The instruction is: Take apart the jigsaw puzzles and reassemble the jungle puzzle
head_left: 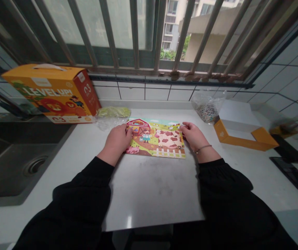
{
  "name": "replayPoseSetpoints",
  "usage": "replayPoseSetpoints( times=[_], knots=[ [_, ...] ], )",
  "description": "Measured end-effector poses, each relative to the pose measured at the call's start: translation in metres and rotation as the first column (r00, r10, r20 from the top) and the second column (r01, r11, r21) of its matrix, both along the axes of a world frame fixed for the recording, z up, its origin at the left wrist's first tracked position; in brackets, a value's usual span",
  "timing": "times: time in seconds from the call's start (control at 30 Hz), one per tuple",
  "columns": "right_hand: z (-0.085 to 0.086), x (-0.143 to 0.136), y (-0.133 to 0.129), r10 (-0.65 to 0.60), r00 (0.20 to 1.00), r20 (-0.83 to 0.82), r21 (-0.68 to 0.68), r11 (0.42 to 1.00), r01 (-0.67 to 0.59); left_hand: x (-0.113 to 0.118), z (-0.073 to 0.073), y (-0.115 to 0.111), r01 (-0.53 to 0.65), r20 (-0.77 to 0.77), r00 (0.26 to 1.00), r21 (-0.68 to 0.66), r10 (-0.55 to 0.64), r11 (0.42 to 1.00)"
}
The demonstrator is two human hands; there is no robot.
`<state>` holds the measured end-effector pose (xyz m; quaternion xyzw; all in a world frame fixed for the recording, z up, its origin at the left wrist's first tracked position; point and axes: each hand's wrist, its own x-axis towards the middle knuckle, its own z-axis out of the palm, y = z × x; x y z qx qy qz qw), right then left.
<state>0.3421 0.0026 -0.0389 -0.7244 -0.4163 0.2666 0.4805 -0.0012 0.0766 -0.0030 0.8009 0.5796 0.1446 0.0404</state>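
A farm-picture puzzle [154, 139] with a red barn, a farmer and a spotted cow lies on the white counter between my hands. My left hand [119, 140] grips its left edge, thumb on top and fingers curled. At the upper right edge, my right hand [193, 137] pinches the puzzle with thumb and fingers. The undersides of both hands' grips are hidden.
An orange box [57, 93] stands at the back left beside a sink [16, 163]. Near it lies a plastic bag with something green [114, 114]. At the right are a bag of small pieces [208, 110], an open orange-white box [245, 137] and a dark phone-like object [292, 175].
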Motion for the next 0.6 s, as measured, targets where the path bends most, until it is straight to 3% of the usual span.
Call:
replayPoseSetpoints(
  times=[0.1, 0.2, 0.37, 0.5, 0.6],
  knots=[
    [0.005, -0.003, -0.002, -0.042, 0.997, -0.071, -0.054, 0.998, 0.038, 0.001, 0.002, -0.002, -0.058, -0.003, 0.998, -0.012, 0.058, 0.998],
    [0.009, -0.005, -0.006, -0.008, 0.995, -0.094, -0.103, 0.995, -0.002, 0.002, 0.004, -0.005, -0.093, 0.039, 0.995, -0.049, 0.095, 0.994],
    [0.011, -0.001, -0.009, 0.033, 0.998, 0.054, -0.199, 0.98, -0.021, 0.0, 0.002, -0.007, -0.101, 0.28, 0.949, -0.161, 0.144, 0.982],
    [0.008, 0.003, -0.009, 0.042, 0.996, 0.079, -0.229, 0.973, -0.023, 0.0, -0.003, -0.007, -0.126, 0.447, 0.864, -0.25, 0.23, 0.96],
    [0.009, 0.001, -0.01, 0.05, 0.998, 0.027, -0.235, 0.971, -0.043, 0.003, -0.006, -0.007, -0.116, 0.614, 0.725, -0.337, 0.312, 0.934]
  ],
)
